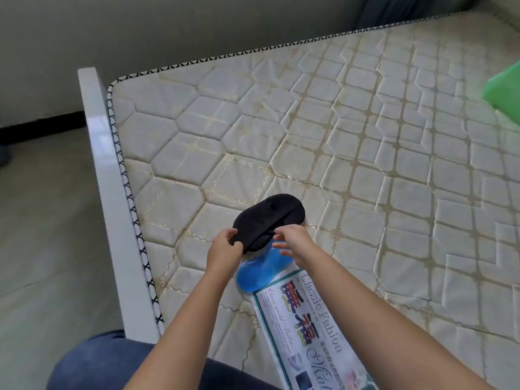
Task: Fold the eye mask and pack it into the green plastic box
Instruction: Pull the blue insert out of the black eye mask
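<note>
Your left hand (225, 249) grips the left end of the black eye mask (270, 218), fingers curled round its edge, so that end is anchored while the rest is worked. Your right hand (292, 240) sits at the mask's near edge, with thumb and forefinger drawn together there and the other fingers loosely spread. You may be pinching the cloth or its strap, but the view does not show whether you actually have hold of it.

The mask lies flat and unfolded on the mattress (309, 136), close to the corner nearest you, its near edge overlapping a blue pad (259, 271) beside the printed mattress label (304, 327). Holding both ends this way looks like the set-up for a fold: with one end pinned, the other can be brought across to meet it.

The green plastic box (503, 85) is only a blurred green shape at the far right edge of the view, well apart from the mask. You will likely need a long reach to the right once the fold is made, so keep the folded mask pinched to stop it springing open on the way.
</note>
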A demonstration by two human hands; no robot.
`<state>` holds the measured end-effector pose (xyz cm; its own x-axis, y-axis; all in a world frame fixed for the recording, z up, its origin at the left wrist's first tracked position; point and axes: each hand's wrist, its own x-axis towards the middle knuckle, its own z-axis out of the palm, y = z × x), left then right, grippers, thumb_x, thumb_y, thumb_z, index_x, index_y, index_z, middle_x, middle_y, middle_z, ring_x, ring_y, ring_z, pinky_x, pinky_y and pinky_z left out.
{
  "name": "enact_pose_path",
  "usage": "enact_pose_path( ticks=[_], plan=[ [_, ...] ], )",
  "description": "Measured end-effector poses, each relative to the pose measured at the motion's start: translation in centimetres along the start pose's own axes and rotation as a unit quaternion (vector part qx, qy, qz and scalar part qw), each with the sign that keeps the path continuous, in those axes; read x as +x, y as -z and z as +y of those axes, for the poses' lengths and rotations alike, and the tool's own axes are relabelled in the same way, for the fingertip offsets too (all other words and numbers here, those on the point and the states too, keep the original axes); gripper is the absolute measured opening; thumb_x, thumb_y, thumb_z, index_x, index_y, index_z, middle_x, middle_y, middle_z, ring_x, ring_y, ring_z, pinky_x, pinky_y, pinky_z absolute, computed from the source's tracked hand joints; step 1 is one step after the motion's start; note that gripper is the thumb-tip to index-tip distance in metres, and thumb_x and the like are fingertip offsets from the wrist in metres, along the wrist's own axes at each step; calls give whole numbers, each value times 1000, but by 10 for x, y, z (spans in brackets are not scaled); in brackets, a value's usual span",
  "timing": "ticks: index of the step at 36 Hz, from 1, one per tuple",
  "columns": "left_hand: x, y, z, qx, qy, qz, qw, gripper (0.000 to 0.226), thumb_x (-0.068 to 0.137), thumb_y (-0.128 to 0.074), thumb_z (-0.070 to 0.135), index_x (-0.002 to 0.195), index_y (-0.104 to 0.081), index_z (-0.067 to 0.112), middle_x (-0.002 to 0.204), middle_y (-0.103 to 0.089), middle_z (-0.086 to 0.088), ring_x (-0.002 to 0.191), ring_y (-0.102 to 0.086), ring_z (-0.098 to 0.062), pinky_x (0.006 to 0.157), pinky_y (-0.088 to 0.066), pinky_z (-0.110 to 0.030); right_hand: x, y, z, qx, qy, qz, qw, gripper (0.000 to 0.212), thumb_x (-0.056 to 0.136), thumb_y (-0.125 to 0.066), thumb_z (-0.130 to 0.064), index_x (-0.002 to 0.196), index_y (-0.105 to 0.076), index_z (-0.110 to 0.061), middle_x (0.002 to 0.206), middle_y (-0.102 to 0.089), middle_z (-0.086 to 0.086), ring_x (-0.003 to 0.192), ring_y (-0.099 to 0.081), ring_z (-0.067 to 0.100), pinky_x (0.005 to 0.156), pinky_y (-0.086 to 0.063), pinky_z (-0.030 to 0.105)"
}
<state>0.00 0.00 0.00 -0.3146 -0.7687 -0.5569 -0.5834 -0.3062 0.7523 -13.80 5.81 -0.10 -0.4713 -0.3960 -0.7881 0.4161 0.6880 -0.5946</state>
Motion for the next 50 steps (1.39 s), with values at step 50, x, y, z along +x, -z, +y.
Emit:
enact_pose_path(
  ticks=[50],
  plan=[
    [-115, 127, -5, -432, -87, 33, 897, 21, 89, -51, 1, 102, -64, 11, 90, -74, -5, 83, -69, -21, 64, -56, -27, -151, -68, -31, -116, 320, -274, 899, 15, 87, -58, -14, 85, -71, -20, 82, -68, -3, 84, -59, 13, 77, -47, 29]
  ],
)
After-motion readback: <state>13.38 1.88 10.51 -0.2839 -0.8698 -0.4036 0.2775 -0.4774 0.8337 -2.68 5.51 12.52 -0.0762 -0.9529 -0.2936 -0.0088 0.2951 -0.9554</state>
